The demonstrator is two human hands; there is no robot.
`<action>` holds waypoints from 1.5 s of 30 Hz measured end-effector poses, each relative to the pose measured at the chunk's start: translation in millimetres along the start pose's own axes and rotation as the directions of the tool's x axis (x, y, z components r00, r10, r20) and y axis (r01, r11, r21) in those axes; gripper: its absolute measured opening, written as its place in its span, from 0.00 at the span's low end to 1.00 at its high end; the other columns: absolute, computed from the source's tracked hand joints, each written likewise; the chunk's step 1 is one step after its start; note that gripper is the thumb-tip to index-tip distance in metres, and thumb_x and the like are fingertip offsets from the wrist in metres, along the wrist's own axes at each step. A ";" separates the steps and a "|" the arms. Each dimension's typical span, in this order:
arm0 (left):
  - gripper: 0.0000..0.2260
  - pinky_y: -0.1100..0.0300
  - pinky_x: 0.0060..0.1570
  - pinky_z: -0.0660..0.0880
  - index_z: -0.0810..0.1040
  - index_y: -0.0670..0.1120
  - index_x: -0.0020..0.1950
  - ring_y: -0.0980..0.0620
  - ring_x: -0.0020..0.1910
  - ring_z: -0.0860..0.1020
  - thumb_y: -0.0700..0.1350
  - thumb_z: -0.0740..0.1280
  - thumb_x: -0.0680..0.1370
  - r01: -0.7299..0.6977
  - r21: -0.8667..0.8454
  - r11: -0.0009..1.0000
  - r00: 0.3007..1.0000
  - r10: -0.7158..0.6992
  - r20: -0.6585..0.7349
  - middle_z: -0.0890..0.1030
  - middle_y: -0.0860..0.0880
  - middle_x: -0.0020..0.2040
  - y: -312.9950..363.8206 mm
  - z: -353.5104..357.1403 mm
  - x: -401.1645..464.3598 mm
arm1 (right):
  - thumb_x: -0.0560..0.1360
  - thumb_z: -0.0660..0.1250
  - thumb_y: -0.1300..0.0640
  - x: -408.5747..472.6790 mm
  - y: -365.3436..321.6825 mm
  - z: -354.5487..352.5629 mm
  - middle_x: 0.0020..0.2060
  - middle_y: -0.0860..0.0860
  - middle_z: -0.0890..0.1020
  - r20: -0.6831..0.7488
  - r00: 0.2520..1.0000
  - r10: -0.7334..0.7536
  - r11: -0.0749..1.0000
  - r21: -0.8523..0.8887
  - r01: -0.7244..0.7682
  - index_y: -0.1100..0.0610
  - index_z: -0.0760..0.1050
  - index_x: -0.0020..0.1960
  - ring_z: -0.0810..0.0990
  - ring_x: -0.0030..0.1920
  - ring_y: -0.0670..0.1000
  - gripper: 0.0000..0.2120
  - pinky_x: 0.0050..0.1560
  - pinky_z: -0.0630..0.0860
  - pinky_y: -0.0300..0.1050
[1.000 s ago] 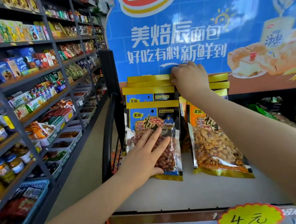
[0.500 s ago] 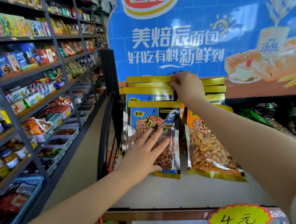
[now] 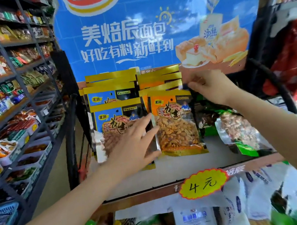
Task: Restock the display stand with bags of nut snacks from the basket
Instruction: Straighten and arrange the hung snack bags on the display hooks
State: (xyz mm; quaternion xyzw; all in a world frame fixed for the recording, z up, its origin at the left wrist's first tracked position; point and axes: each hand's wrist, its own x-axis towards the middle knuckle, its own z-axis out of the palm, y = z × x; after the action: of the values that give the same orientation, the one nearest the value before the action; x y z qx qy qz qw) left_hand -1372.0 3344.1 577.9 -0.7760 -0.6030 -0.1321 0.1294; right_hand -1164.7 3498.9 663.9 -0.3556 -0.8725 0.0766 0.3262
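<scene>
Yellow 4元 price tag [image 3: 202, 183] near, below stand shelf [image 3: 181, 167]. Left hand [image 3: 130, 149] flat, fingers straight, on blue peanut bag [image 3: 114, 123]; right hand [image 3: 211, 85] pinching orange peanut bag [image 3: 174, 120] top corner.

Left hand [image 3: 133, 145] flat on blue bag [image 3: 119, 128], right hand [image 3: 209, 86] at orange bags' [image 3: 174, 124] top corner, yellow price tag [image 3: 202, 183] below.

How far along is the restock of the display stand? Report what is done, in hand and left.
Done: a column of blue peanut bags and a column of orange peanut bags already hang on the display stand. In hand: the left hand lies flat on the front blue bag; the right hand touches the orange column's top corner. Left: cannot tell, since the basket is not clearly visible.
</scene>
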 end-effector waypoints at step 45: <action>0.07 0.72 0.22 0.72 0.75 0.45 0.50 0.58 0.36 0.75 0.38 0.68 0.74 0.305 -0.902 0.306 0.481 -0.867 -0.131 0.75 0.54 0.39 97.5 -24.6 171.3 | 0.75 0.67 0.51 17.6 188.0 -28.6 0.72 0.51 0.65 0.552 0.819 -0.159 0.987 0.112 0.116 0.53 0.60 0.73 0.63 0.72 0.52 0.30 0.69 0.62 0.48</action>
State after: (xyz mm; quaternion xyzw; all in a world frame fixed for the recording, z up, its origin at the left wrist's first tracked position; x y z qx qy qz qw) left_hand -1237.9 3466.3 658.6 -0.3511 -0.6544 -0.6619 -0.1015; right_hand -1049.0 3646.1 626.4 -0.2414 -0.9497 0.1853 0.0743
